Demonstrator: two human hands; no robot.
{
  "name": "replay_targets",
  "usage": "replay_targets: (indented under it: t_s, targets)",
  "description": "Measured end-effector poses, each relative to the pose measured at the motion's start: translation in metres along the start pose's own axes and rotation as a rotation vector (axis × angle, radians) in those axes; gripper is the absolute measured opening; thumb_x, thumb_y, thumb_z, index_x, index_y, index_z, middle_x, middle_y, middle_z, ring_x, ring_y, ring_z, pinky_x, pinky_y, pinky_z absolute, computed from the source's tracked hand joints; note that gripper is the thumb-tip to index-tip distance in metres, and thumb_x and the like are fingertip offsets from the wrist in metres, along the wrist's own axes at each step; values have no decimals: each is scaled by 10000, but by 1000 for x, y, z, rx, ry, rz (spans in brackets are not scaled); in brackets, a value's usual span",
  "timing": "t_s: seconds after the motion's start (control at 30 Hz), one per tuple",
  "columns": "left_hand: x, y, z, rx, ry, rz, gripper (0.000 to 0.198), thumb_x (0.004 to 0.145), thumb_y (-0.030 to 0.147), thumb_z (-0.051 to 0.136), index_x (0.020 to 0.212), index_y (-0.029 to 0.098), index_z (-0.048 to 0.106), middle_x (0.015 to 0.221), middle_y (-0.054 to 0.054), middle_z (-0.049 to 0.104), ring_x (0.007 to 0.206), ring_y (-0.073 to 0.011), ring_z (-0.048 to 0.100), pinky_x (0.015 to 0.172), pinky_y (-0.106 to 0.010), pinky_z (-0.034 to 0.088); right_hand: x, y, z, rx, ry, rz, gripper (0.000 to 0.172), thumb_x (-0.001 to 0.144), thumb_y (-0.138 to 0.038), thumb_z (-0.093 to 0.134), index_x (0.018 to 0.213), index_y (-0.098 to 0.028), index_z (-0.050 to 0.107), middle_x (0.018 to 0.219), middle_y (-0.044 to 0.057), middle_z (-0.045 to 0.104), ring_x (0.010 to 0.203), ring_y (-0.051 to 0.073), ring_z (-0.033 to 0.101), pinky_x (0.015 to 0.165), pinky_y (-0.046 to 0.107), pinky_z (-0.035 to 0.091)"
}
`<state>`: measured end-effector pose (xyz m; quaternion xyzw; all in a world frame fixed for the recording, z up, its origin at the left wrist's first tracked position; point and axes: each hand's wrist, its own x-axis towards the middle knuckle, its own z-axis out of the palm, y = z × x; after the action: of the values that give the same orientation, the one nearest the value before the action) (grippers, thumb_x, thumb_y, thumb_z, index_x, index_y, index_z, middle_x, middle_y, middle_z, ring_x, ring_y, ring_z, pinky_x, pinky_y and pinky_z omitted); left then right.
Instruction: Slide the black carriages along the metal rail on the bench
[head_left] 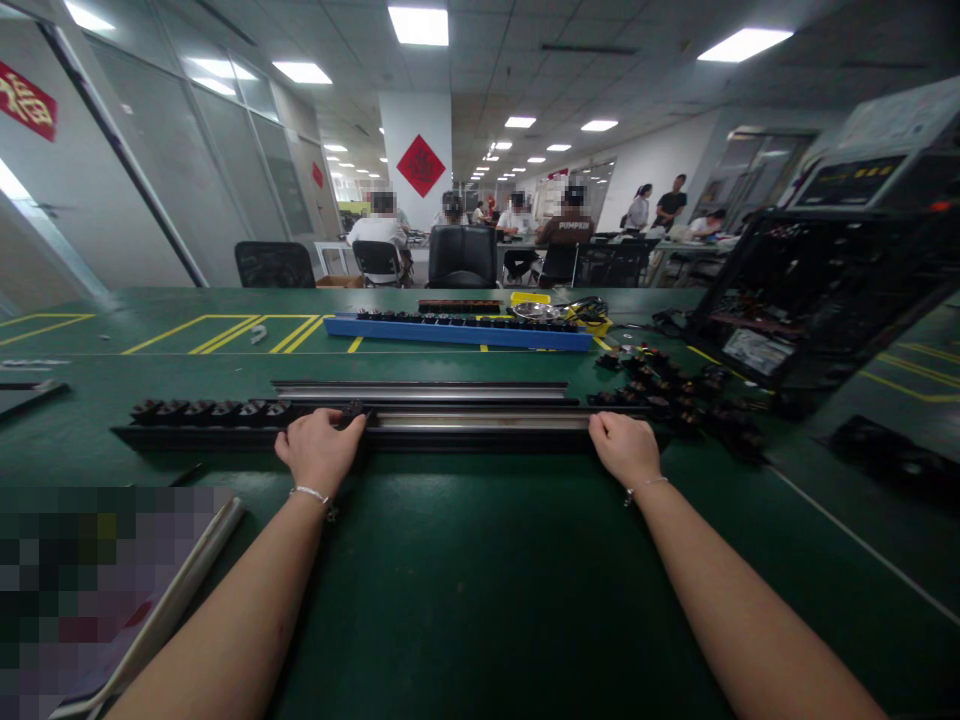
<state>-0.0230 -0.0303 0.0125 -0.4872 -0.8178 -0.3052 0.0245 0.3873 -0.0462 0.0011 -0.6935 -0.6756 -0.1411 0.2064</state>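
A long black rail (pixel 480 438) with a silvery channel lies crosswise in front of me on the green table. Several small black parts (pixel 217 410) sit in a row along its left portion. My left hand (pixel 319 448) is closed around a small black part (pixel 352 408) at the right of that row, thumb against it; the fingers are partly hidden. Towards the rail's right end, my right hand (pixel 627 450) grips the rail with curled fingers. Just behind lies a second silvery rail (pixel 420 391).
Loose black parts (pixel 675 390) are heaped at the right. Farther back are a blue rail (pixel 457 332) filled with black parts, a metal dish (pixel 535 311) and a yellow tray (pixel 530 298). A black open-framed machine (pixel 810 290) stands right. People sit beyond the table (pixel 465 580).
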Motion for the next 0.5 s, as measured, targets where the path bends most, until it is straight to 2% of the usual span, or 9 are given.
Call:
replay_targets:
  t_s: [0.5]
  targets:
    - [-2, -2, 7, -37, -10, 80, 360, 725, 526, 560, 872, 215, 666, 1031, -121, 639, 1177, -307, 441, 1053, -534, 165, 1, 0, -1, 2, -36, 25, 368, 886, -311, 321, 596, -187, 510, 724, 43, 640, 710, 151, 542, 640, 293, 246]
